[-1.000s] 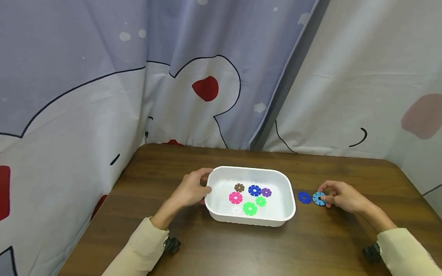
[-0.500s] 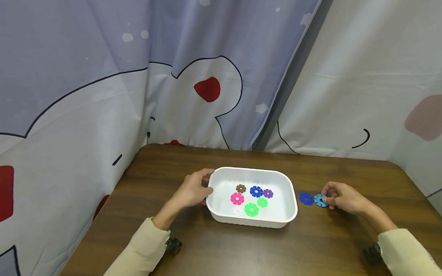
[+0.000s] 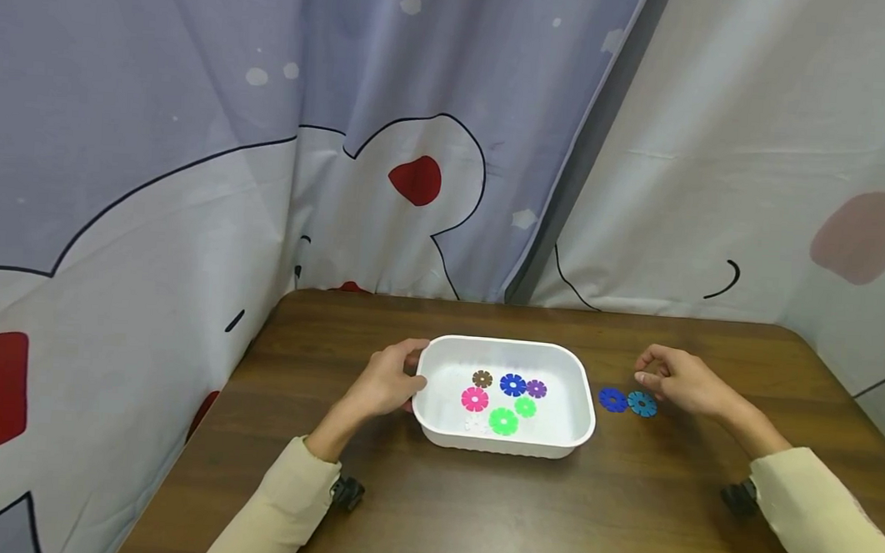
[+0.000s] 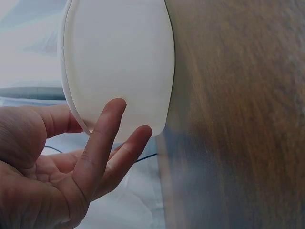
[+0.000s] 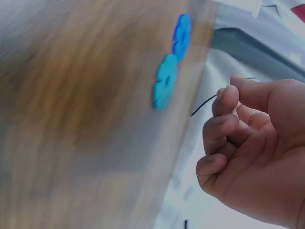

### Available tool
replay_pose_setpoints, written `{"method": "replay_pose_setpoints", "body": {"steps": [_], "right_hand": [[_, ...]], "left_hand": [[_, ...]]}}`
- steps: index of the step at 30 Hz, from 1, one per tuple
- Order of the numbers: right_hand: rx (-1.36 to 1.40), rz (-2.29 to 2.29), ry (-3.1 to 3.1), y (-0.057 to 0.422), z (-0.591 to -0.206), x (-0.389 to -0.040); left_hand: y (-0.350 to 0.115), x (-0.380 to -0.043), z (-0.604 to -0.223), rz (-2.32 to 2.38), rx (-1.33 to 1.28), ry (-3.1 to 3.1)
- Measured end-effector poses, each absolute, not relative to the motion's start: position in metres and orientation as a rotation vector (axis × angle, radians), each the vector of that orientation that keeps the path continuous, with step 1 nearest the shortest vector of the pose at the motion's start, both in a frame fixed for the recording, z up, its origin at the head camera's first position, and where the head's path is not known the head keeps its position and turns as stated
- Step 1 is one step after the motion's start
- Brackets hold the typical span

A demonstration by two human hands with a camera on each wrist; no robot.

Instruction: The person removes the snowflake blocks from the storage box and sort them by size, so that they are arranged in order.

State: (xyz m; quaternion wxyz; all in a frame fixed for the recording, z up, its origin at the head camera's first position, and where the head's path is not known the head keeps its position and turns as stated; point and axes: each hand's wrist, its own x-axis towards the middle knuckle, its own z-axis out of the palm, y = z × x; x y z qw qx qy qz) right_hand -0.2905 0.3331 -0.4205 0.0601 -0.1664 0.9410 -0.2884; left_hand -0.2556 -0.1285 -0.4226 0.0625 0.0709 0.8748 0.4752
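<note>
At its left end my left hand (image 3: 384,379) grips the white plastic basin (image 3: 501,445). In the left wrist view the thumb hooks over the rim and the fingers (image 4: 107,129) press the outer wall. To the right of the basin lie two notched plastic discs side by side, a dark blue disc (image 3: 613,400) and a light blue disc (image 3: 642,404). Just behind and above the light blue one is my right hand (image 3: 681,379). Its fingers (image 5: 221,126) are loosely curled and hold nothing.
Inside the basin lie notched discs: brown (image 3: 482,379), blue (image 3: 513,385), purple (image 3: 537,388), pink (image 3: 474,398), a large green (image 3: 503,421), a small green (image 3: 526,407) and a pale one. A brown wooden table (image 3: 520,514) bears everything. Printed curtains (image 3: 394,57) hang behind it.
My right hand has let go of the light blue disc and lifted up and back from it. The disc stays beside the dark blue one. The left hand keeps its grip.
</note>
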Motion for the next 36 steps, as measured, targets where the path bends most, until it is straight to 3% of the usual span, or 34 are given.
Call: {"method": "replay_pose_setpoints", "body": {"steps": [19, 36], "right_hand": [[-0.756, -0.995, 2.805, 0.263, -0.397, -0.286], [-0.979, -0.888, 2.75, 0.211, -0.4, -0.281]], "left_hand": [[-0.131, -0.255, -0.422, 1.409, 0.238, 2.669], [-0.13, -0.256, -0.423, 1.441, 0.227, 2.635]]}}
